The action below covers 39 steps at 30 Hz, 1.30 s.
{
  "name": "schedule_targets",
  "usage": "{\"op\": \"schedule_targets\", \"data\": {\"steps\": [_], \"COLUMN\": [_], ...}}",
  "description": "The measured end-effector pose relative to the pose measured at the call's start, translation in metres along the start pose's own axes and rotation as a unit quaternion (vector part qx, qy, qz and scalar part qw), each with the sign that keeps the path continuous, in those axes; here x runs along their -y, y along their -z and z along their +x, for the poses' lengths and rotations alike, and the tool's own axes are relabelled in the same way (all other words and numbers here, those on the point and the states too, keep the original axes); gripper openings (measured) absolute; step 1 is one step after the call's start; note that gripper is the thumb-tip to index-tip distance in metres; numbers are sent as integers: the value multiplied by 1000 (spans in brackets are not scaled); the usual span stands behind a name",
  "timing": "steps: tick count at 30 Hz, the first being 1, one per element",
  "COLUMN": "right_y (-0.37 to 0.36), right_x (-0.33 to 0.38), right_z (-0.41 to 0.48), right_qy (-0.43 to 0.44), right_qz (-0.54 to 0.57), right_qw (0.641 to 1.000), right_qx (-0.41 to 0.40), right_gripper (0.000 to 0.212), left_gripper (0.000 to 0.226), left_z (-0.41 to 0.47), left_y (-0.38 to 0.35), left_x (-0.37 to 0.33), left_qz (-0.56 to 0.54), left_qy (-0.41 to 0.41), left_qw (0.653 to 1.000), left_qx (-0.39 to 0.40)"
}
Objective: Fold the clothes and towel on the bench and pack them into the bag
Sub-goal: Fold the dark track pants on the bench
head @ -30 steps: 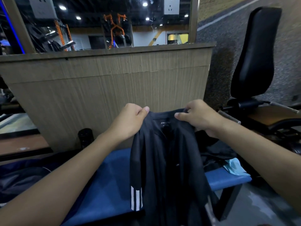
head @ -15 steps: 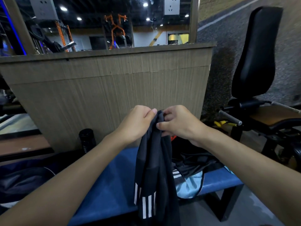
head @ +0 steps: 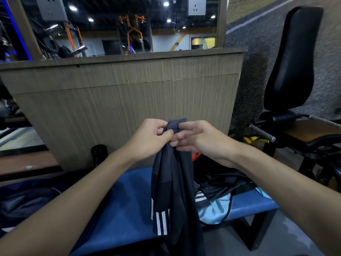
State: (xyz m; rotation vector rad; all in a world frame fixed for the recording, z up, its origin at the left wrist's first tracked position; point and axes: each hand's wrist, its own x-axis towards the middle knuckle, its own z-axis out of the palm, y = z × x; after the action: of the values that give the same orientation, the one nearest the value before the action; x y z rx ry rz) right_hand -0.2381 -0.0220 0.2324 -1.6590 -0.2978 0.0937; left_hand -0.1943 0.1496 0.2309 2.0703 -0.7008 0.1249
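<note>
Left hand: the left hand (head: 153,137) sits at the centre of the frame, fingers curled, thumb and fingertips pinching the top edge of the dark shirt (head: 171,174).
Right hand: the right hand (head: 200,138) is just beside the left and touches it; its thumb lies across the front of the same top edge and its fingers reach behind the cloth, so it pinches the shirt too.
Dark shirt: bunched narrow at the top between both hands, it hangs straight down in long folds in front of the surface (head: 125,200). White stripes show near its lower left edge. Its bottom runs out of the frame.
Surface: blue and padded, it crosses the lower half of the frame from left to right, with a dark leg at the lower right.
Pile of clothes: a loose heap of black clothes (head: 223,180) lies on the right part of the surface, behind and to the right of the hanging shirt, showing a few white stripes.
Light blue cloth: the light blue cloth (head: 214,209) lies under that heap and droops over the near edge of the surface.
Bag: the dark blue bag (head: 27,196) is at the lower left; whether it rests on the surface cannot be told.
Bottle: a black bottle (head: 99,154) stands upright behind the surface, against the wooden partition (head: 129,100).
Seat: a black padded backrest (head: 293,58) rises at the upper right.
</note>
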Motion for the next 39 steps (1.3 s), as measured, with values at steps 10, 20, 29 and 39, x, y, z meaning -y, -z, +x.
{"op": "schedule_targets", "data": {"steps": [10, 20, 29, 39], "right_y": [35, 39, 25, 11], "right_x": [-17, -10, 8, 8], "right_z": [4, -5, -5, 5], "right_qy": [-66, 24, 96, 89], "right_qz": [-31, -41, -90, -105], "right_qw": [994, 997, 988, 985], "right_qx": [-81, -63, -79, -108], "right_gripper": [108, 20, 3, 3], "left_gripper": [21, 19, 12, 15], "left_z": [-7, -13, -35, -47], "left_y": [20, 22, -22, -17], "left_x": [-3, 8, 30, 57], "left_qz": [-56, -68, -223, -279], "left_qy": [16, 18, 65, 96], "left_qw": [993, 995, 972, 948], "left_qx": [107, 75, -43, -124]}}
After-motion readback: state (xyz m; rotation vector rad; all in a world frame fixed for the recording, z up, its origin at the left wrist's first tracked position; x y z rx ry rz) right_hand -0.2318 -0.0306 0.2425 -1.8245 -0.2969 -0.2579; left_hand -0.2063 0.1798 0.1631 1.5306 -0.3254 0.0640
